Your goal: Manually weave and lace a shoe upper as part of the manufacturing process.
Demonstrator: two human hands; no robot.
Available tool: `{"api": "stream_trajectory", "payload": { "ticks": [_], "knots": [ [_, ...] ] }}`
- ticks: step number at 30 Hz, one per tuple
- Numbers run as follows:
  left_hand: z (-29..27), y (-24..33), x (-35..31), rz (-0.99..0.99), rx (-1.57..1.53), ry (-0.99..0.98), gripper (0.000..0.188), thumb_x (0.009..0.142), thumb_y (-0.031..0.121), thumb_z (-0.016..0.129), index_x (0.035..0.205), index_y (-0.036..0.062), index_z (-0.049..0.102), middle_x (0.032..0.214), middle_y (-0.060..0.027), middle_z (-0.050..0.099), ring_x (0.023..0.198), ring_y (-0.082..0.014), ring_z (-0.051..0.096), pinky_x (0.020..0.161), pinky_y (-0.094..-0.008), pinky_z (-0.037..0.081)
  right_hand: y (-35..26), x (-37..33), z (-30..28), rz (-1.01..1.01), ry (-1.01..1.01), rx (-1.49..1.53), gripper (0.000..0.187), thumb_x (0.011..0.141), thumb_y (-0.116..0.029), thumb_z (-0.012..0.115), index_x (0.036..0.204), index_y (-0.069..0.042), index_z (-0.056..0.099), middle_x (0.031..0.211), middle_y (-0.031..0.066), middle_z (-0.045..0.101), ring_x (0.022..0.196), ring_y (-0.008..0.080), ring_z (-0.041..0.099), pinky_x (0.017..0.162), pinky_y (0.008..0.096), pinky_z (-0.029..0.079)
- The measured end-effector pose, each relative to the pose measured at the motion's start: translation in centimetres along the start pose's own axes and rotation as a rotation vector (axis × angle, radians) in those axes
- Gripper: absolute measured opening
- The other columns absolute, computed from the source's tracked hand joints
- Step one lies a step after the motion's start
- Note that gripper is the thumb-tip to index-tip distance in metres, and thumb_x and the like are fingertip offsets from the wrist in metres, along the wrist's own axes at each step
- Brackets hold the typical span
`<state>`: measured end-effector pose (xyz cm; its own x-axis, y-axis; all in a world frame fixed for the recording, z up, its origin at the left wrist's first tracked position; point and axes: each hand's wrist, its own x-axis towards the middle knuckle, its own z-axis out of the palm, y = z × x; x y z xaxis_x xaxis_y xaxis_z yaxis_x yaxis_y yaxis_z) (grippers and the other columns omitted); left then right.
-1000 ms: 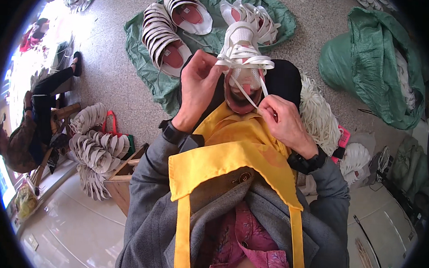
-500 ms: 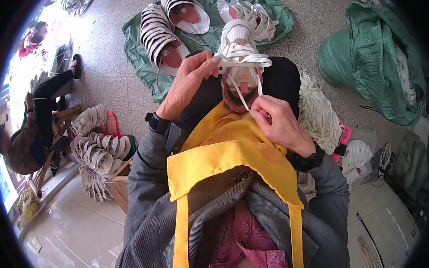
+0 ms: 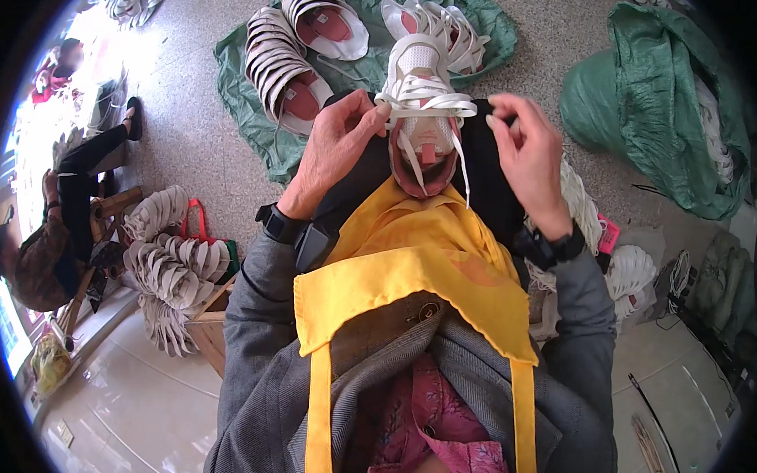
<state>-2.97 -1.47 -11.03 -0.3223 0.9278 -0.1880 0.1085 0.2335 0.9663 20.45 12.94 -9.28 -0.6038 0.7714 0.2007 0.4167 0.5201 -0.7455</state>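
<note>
A white and cream sneaker [image 3: 419, 56] with a pink lining rests between my knees, its toe pointing away from me. White shoelace [image 3: 433, 112] crosses its upper, with a flat stretch running sideways over the tongue. Two loose ends hang down over the shoe's opening. My left hand [image 3: 340, 148] is closed in a pinch on the lace at the shoe's left side. To the right of the shoe, my right hand [image 3: 529, 158] is raised with thumb and forefinger apart, nothing visible between them. Its fingertips are close to the right end of the sideways lace.
Beyond the shoe, stacked shoe uppers [image 3: 276, 58] lie on a green sheet [image 3: 238, 86]. A green sack [image 3: 658, 104] stands at the far right, beside bundled white laces [image 3: 582, 198]. More white pieces [image 3: 173, 267] are piled at left, near a seated person [image 3: 40, 258].
My right hand has let go of the lace end and moved up and to the right. That end now hangs free over the shoe's right edge. My left hand stays at the lace.
</note>
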Motion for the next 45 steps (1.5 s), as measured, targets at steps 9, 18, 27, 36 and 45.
{"api": "stream_trajectory", "payload": {
  "ticks": [9,18,27,36,45],
  "knots": [
    [0.3,-1.6,-0.3,0.073,0.006,0.086,0.024,0.098,0.021,0.068,0.092,-0.0004,0.060,0.081,-0.0011,0.065,0.078,-0.0057,0.054,0.072,-0.0245,0.047,4.1,3.8,0.6,0.075,-0.353,0.248,0.009,0.095,-0.009,0.068,0.097,0.000,0.068,0.079,0.0009,0.065,0.061,0.0088,0.056,0.057,0.0256,0.046],
    [0.4,-1.7,-0.4,0.104,0.049,0.103,0.021,0.096,0.017,0.071,0.092,0.0003,0.059,0.081,0.0005,0.061,0.078,-0.0056,0.052,0.070,-0.0251,0.047,0.4,2.2,-1.1,0.266,-0.612,0.782,0.015,0.101,-0.021,0.066,0.100,-0.006,0.068,0.080,-0.0057,0.062,0.063,0.0003,0.051,0.053,0.0168,0.038],
    [0.4,-2.2,-0.7,0.107,-0.020,0.117,0.019,0.095,0.012,0.071,0.097,0.0002,0.057,0.088,0.0002,0.063,0.080,-0.0038,0.056,0.071,-0.0217,0.048,2.3,0.9,0.0,0.423,-0.429,1.087,0.016,0.100,-0.018,0.068,0.107,-0.004,0.065,0.094,0.0004,0.067,0.077,0.0047,0.058,0.067,0.0201,0.048],
    [1.1,-0.8,-2.3,0.225,0.233,0.306,0.022,0.086,-0.002,0.075,0.096,0.0018,0.056,0.097,-0.0064,0.063,0.080,-0.0120,0.059,0.072,-0.0254,0.050,2.6,-0.6,0.3,0.344,-0.241,0.794,0.013,0.097,-0.011,0.070,0.105,-0.002,0.065,0.093,0.0018,0.068,0.079,0.0069,0.064,0.068,0.0220,0.053],
    [6.3,2.1,-1.3,0.775,0.597,-0.129,0.029,0.074,0.000,0.070,0.099,0.0065,0.058,0.110,-0.0092,0.062,0.098,-0.0318,0.059,0.083,-0.0418,0.051,2.5,0.0,0.1,0.405,-0.245,0.752,0.016,0.097,-0.018,0.072,0.099,-0.004,0.066,0.084,0.0021,0.070,0.067,0.0040,0.060,0.058,0.0192,0.050]
  ]
}}
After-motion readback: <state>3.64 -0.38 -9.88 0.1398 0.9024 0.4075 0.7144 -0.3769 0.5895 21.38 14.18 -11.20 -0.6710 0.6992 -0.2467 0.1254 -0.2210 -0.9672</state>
